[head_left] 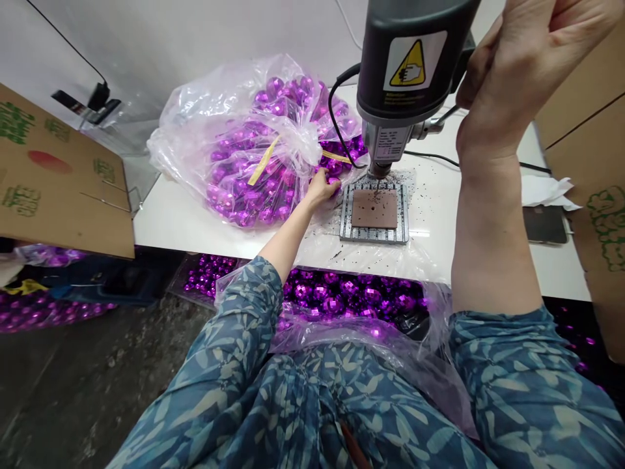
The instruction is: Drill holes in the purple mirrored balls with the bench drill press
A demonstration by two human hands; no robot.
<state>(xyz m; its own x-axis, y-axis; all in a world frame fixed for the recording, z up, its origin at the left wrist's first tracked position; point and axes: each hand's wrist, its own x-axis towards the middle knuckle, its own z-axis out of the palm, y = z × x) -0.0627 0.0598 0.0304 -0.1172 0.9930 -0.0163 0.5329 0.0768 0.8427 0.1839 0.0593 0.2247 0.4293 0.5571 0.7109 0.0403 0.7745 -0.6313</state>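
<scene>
My right hand [512,71] is raised at the upper right and wrapped round the feed lever [446,117] of a small bench drill press [410,78]. Its grip end is hidden in the fist. Below the drill's chuck [379,170], a brown square block [374,210] with a dark hole lies on the slotted metal base [346,225]. Left of the base, my left hand [322,187] has its fingers closed around a shiny purple faceted ball [334,185], partly hidden by them. It is beside the gathered neck of a clear plastic bag [195,111] full of such balls.
Dark shavings lie scattered round the base on the white table [234,242]. An open bag of purple balls [349,296] sits below the table's front edge, at my lap. Cardboard boxes [68,176] stand left and right. A phone [545,225] and white tissue [549,193] lie at right.
</scene>
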